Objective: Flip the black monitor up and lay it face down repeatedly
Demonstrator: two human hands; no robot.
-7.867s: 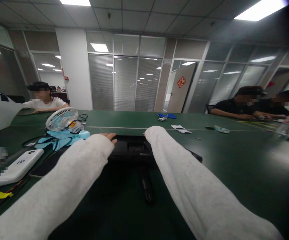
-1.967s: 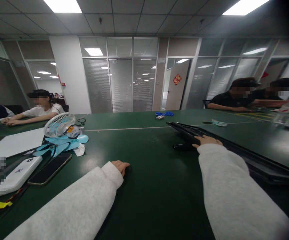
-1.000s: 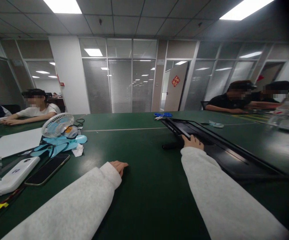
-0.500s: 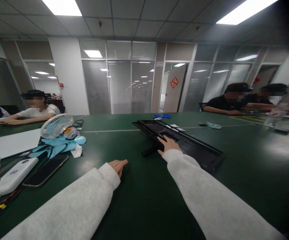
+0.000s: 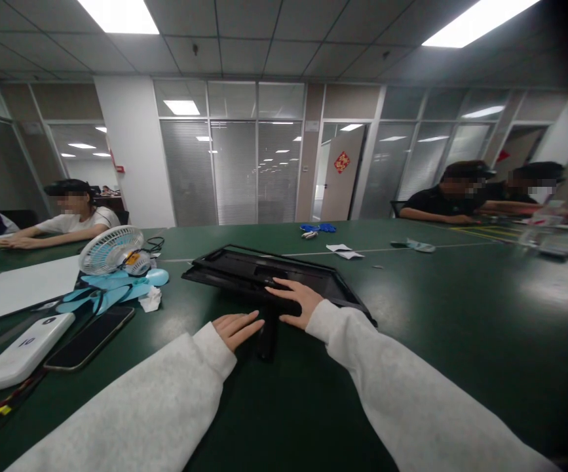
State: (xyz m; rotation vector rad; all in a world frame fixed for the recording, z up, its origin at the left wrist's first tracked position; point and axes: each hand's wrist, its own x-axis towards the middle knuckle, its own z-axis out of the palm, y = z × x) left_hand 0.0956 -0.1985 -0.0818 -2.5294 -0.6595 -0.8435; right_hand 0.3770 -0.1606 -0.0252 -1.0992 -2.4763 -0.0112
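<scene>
A flat black monitor (image 5: 244, 270) lies face down on the green table (image 5: 460, 314), its black stand arm (image 5: 266, 334) pointing toward me. My right hand (image 5: 296, 302) rests open on the monitor's near edge, fingers spread flat. Just left of the stand arm lies my left hand (image 5: 237, 328), open on the table with fingers stretched toward the arm. Both of my arms wear light grey sleeves.
At the left stand a small white desk fan (image 5: 113, 249), light blue fan parts (image 5: 111, 285), a crumpled tissue (image 5: 150, 299), a dark phone (image 5: 90, 337), a white power bank (image 5: 18, 351) and a white sheet (image 5: 23, 283). People sit at the far left and far right. Blue items (image 5: 319, 228) and paper scraps (image 5: 342, 250) lie beyond.
My right hand has swung the monitor from the right side round to the middle in front of me. My left hand has shifted slightly right toward the stand arm.
</scene>
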